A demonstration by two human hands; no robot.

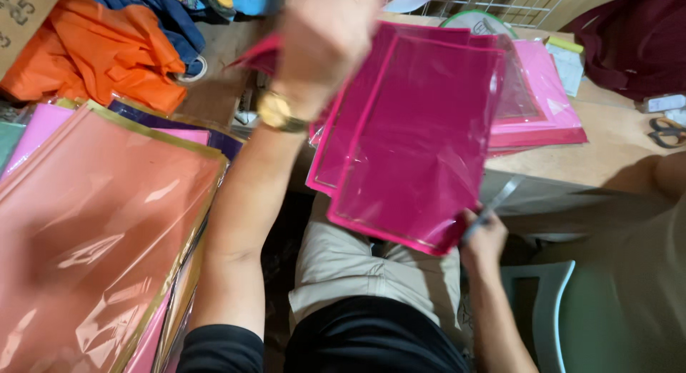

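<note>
My left hand point(325, 37) is raised and blurred, with a gold watch on its wrist; it grips the top edge of a bunch of magenta plastic-fronted bags point(418, 137). My right hand point(484, 239) pinches the lower right corner of the front bag and also holds a thin metal tool, likely scissors point(493, 201). The bags hang over my lap, between me and a wooden table point(607, 144).
A stack of salmon and pink plastic-covered bags point(93, 223) lies at left. Orange cloth point(107, 51) sits at top left. More pink bags point(543, 108) rest on the table, black scissors point(668, 132) at its right edge. A pale plastic chair point(550, 301) stands at lower right.
</note>
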